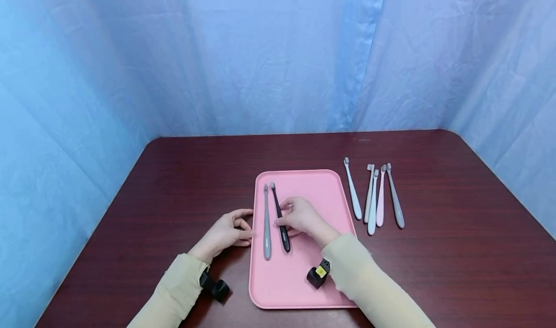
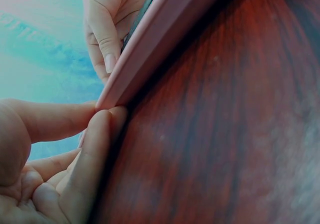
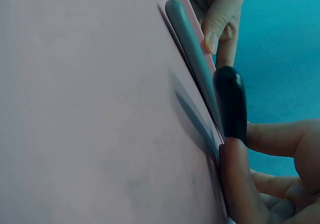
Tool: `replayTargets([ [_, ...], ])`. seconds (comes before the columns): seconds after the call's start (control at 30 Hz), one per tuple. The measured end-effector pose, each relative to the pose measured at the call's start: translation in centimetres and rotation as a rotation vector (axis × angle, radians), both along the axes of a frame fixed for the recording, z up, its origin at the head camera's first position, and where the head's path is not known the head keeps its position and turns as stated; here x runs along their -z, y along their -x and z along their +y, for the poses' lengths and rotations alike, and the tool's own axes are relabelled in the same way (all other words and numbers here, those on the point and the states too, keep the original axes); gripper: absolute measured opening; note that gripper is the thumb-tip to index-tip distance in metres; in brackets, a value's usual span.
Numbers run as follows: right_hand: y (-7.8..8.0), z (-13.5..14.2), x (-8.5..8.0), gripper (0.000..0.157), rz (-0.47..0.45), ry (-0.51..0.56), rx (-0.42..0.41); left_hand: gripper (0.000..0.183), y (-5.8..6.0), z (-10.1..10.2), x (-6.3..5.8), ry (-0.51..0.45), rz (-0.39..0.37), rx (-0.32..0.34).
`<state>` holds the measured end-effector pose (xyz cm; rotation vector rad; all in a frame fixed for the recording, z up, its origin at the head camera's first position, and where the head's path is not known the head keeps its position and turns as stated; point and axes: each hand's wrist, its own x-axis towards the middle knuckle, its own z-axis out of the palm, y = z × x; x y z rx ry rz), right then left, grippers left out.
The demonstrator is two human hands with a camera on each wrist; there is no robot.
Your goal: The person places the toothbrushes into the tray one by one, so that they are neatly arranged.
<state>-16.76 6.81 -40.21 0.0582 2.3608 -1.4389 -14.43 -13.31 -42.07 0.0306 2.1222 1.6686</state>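
My right hand [image 1: 304,217] pinches a black toothbrush [image 1: 284,239] by its handle over the pink tray [image 1: 312,185]. In the right wrist view the black handle [image 3: 231,101] stands a little off the tray, its shadow on the surface. A grey toothbrush [image 1: 267,222] lies lengthwise on the tray near the left rim, just left of the black one. My left hand [image 1: 228,232] is at that left side, and in the left wrist view its thumb and a finger pinch the tray's rim [image 2: 142,59].
Right of the tray, on the dark wooden table [image 1: 191,173], lie several toothbrushes: a light one [image 1: 354,193] apart, pale ones close together, a pink one [image 1: 381,202] and a grey one [image 1: 396,200]. Light blue curtains [image 1: 269,58] hang around the table.
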Motion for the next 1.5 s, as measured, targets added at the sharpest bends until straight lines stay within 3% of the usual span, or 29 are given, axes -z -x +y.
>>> replayTargets([
  [0.9, -0.35, -0.52, -0.35, 0.04, 0.027, -0.097, -0.037, 0.061, -0.2, 0.01, -0.28, -0.028, 0.001, 0.001],
  [1.5, -0.24, -0.47, -0.07, 0.038, 0.038, -0.055, -0.045, 0.059, -0.14, 0.05, -0.35, -0.004, -0.002, -0.008],
])
